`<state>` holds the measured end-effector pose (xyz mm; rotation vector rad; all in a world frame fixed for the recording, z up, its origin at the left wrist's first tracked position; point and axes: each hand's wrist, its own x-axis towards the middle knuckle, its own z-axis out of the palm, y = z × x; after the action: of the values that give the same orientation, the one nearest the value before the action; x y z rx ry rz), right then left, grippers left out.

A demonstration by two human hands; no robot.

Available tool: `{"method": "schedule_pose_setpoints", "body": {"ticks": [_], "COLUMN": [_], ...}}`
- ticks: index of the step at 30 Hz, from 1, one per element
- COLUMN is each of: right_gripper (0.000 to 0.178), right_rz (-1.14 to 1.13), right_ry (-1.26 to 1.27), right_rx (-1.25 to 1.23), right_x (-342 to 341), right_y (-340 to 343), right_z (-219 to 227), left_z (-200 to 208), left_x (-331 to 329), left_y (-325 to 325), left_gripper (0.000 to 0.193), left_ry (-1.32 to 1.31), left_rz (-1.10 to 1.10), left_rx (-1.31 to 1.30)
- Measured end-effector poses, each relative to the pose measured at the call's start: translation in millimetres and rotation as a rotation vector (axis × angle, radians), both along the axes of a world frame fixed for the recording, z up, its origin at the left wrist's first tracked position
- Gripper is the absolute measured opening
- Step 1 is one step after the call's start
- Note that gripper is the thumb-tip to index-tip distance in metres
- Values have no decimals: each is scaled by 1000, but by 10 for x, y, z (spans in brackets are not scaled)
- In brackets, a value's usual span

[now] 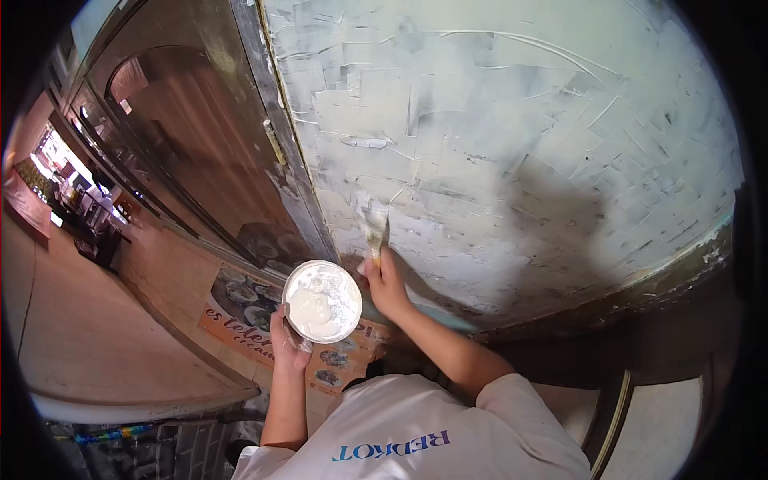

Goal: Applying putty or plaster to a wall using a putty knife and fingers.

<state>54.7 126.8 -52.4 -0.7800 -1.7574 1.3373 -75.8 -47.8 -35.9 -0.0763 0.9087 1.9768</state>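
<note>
My left hand [288, 342] holds a round white tub [324, 340] from its left side, its open top facing up. White paste [310, 310] lies in it, heaped at the middle and smeared around the inner wall. Just right of and above the tub, my right hand [387, 286] is closed around the handle of a putty knife [374, 230]. The blade points up at the wall [480, 120], at or very close to its surface; contact is hard to judge. Rough, overlapping strokes of whitish filler cover that wall, with greyish patches showing between.
A dark door frame [280, 120] borders the wall on the left, beside a brown glazed door [180, 120]. An orange printed banner [224, 324] lies below the tub. A pale curved surface [104, 320] fills the lower left. Dark trim [576, 312] runs beneath the wall.
</note>
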Motion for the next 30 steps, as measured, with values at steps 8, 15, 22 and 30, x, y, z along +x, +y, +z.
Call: {"method": "schedule_pose_setpoints", "body": {"ticks": [8,15,22,30], "right_gripper": [21,22,20,22], "right_rz": [86,21,31,22], "right_ry": [114,135,140,67], "right_rx": [-72,-158,-6,4], "right_x": [-78,54,-14,201], "right_y": [-30,-80,-22,-125], "right_z": [226,-143,84,289], "left_z": [-87,27,-50,-61], "left_x": [-83,-64,-113,-85], "left_y": [-186,-190,-193,-131], "left_gripper": [41,41,41,43], "left_ry": [-28,-20,-15,19], "left_rz": [39,47,23,-51], "left_rx": [-42,-26,-32,18]}}
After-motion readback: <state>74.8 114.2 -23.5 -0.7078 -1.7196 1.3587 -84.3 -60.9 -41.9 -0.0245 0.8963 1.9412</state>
